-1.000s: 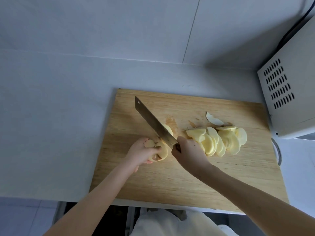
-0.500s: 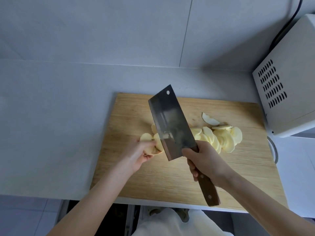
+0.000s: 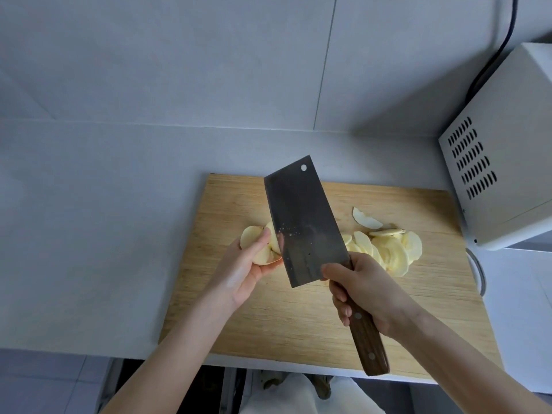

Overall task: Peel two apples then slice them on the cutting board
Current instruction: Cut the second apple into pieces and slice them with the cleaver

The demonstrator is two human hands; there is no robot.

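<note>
- Nearest me, my right hand (image 3: 367,291) is wrapped firmly round the dark wooden handle of the cleaver (image 3: 304,222), thumb up by the heel of the blade. The handle's butt sticks out toward me over the near edge of the cutting board (image 3: 268,330).
- The cleaver's long axis runs from near right to far left. The blade is raised off the board with its broad flat face turned up at me, not edge-down for a cut.
- My left hand (image 3: 242,270) sits just left of the blade, palm up, cupping a small fan of apple slices (image 3: 254,239) with the thumb laid over them. That hand is the nearer one to them; the knife hand is off to their right.
- Those slices are pale yellow, peeled, thin and rounded. Their right edge disappears at the blade's left side, and I cannot tell whether they touch the steel.
- My judgement: the held slices lie left of the blade and the heap right of it, so joining them means passing the blade.
- Farther right, partly behind the blade, a pile of cut slices (image 3: 391,249) lies overlapped on the board, with one curved piece (image 3: 366,219) just beyond it.
- Past the board's far right corner stands a white vented appliance (image 3: 507,162) on the grey counter (image 3: 89,219).
</note>
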